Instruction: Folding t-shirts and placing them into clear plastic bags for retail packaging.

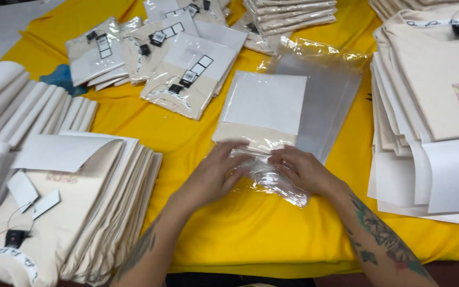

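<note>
desk cloth [134, 114]: yellow | folded shirts [102, 212]: cream | plastic bag [272, 175]: clear | cardboard insert [265, 101]: white | hang tags [30, 194]: white
</note>
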